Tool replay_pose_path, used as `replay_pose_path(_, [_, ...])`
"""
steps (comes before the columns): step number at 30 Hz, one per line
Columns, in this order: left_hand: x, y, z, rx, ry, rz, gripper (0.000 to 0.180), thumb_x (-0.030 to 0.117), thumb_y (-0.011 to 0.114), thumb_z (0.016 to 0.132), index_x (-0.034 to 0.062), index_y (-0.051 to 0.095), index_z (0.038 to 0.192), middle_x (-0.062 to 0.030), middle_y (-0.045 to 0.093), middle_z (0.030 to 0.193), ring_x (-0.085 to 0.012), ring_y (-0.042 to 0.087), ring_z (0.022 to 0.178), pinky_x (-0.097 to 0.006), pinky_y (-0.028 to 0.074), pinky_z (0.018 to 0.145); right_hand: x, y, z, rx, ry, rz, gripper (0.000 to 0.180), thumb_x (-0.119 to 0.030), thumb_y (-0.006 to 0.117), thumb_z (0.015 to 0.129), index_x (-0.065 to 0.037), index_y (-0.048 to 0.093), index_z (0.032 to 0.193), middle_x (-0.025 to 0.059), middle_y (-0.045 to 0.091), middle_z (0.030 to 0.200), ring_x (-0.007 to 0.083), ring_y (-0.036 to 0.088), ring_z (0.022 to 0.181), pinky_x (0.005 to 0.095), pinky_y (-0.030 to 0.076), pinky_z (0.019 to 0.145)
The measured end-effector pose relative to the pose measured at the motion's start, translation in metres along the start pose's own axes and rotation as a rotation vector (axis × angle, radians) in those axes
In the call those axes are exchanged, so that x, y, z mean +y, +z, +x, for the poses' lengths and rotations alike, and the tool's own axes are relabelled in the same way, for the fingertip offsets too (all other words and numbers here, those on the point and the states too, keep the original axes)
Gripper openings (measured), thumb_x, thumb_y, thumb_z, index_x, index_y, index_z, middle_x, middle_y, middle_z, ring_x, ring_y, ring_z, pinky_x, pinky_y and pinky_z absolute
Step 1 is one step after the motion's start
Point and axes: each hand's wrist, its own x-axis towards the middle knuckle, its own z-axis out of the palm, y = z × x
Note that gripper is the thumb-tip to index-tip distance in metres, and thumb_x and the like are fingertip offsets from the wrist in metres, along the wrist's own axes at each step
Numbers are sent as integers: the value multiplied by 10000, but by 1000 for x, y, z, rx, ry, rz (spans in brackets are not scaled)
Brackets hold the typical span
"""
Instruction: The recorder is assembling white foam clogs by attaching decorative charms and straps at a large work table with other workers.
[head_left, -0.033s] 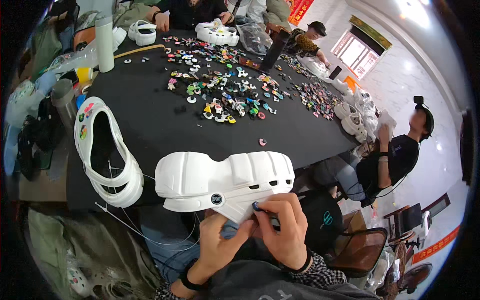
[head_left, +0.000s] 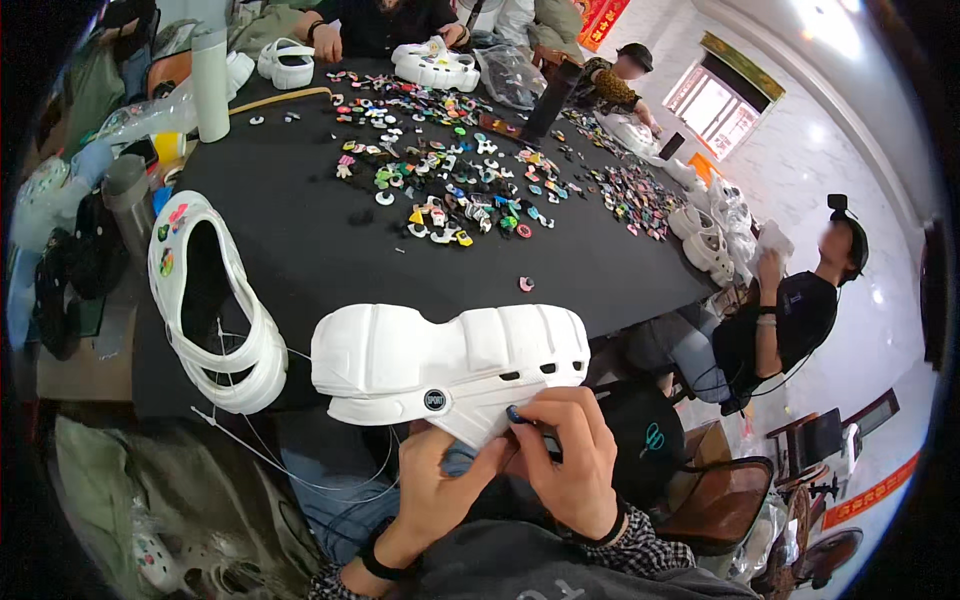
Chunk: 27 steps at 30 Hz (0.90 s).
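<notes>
A black desk [head_left: 300, 250] carries a wide scatter of small coloured charms [head_left: 450, 190], with a white bottle [head_left: 210, 80] standing at its far left. A white clog [head_left: 205, 300] with a few charms stuck on lies at the near left edge. A second clog [head_left: 450, 365], sole up, is gripped at the near edge by the left hand [head_left: 440, 490]. The right hand [head_left: 570, 455] pinches a small dark charm [head_left: 513, 413] against its strap.

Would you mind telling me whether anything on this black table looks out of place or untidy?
Nothing looks damaged. The small coloured shoe charms lie scattered loosely over the black table rather than sorted, and one pink charm sits apart from the heap, near the white clog held by both hands.
</notes>
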Motion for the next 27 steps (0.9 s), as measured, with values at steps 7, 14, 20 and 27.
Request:
replay_pose_path(7, [-8,4,-3,40,52,70,189,69,721,752,-7,696,924,-127,711,851,-211,681,776,-308,495,714,-4,-18,1,-154,-73,-34,299,12,717,752,-9,637,1039,129,606,988,281,647,811,344,543,673])
replay_pose_path(14, [-8,12,-5,92,59,15,188,26,715,748,-28,687,926,-124,712,807,-195,697,714,-294,527,657,-7,-22,0,-175,59,65,223,35,734,710,-20,696,923,107,647,929,226,659,812,290,527,674])
replay_pose_path(20, [-18,12,-12,72,33,0,224,12,700,742,-37,679,959,-125,712,832,-192,698,748,-298,529,678,0,-18,-5,-207,156,191,233,26,756,694,-24,697,913,94,645,932,213,654,788,290,527,681])
replay_pose_path(27, [-20,14,-13,86,65,-12,236,8,694,743,-32,679,975,-130,711,867,-193,697,776,-300,528,702,4,-19,-8,-218,130,178,261,-2,786,671,-36,690,912,91,634,918,190,647,811,285,524,689])
